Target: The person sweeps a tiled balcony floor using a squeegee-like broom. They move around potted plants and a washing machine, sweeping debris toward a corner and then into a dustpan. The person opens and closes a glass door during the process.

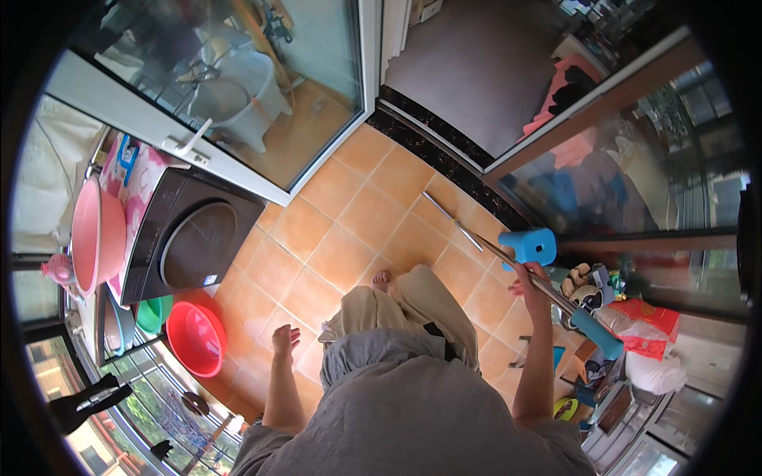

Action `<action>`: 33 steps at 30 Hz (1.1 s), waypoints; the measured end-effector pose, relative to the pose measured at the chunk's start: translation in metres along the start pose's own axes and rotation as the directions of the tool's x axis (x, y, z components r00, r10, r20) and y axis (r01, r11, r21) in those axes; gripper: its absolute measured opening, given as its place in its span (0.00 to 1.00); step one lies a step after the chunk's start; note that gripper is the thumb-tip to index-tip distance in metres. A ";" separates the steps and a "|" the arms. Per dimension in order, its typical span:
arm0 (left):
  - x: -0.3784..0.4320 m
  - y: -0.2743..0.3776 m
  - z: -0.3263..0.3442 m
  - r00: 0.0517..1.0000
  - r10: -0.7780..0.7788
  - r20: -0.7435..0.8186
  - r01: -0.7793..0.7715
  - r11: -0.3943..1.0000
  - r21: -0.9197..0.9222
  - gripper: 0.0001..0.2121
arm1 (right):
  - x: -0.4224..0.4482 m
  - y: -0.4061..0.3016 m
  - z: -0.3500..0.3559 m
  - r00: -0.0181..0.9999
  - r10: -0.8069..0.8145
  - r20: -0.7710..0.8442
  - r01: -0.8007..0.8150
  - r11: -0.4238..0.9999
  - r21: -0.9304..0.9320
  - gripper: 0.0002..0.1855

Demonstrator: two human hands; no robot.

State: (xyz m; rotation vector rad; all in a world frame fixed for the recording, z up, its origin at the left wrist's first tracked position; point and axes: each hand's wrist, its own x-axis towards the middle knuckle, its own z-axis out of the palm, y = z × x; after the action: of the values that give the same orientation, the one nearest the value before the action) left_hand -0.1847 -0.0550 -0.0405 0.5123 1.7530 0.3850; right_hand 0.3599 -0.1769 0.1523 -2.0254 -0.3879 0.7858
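My right hand (531,284) is closed around the metal pole of a long-handled floor tool (489,245). A teal grip covers the pole's near end, to the lower right of the hand. The far end has a narrow metal crosspiece over the orange floor tiles (345,229); its exact kind cannot be told. Beside the pole, just beyond the hand, stands a blue plastic stool (539,245). My left hand (286,340) hangs over the tiles at the left, fingers loosely curled, holding nothing.
A dark front-loading washing machine (199,244) stands left, with a pink basin (98,238) on top and a red basin (196,339) near it. An open glass door (244,166) and a black stone threshold (440,154) lie ahead. Bags and shoes crowd the right.
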 end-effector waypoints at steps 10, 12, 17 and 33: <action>-0.041 -0.100 0.047 0.958 -0.288 0.006 0.280 0.927 -0.248 0.13 | 0.077 -0.035 -0.041 0.726 0.247 0.642 -0.421 0.898 0.131 0.11; -0.042 -0.115 0.056 0.935 -0.352 -0.034 0.325 0.893 -0.311 0.11 | 0.081 -0.028 -0.064 0.612 0.587 0.530 -0.681 0.732 -0.024 0.13; -0.034 -0.106 0.085 0.905 -0.421 -0.051 0.418 0.906 -0.065 0.11 | 0.094 -0.013 -0.043 0.489 0.694 0.529 -0.782 0.617 -0.087 0.08; -0.062 0.058 0.148 0.984 -0.134 -0.121 0.128 0.990 -0.062 0.12 | 0.358 -0.104 0.067 0.567 0.464 0.681 -0.642 0.766 0.012 0.08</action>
State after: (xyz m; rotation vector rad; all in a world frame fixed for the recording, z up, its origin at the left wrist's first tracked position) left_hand -0.0206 -0.0402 0.0050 0.3379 1.8802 0.3765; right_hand 0.5867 0.1174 0.0773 -1.5547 0.0230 1.8704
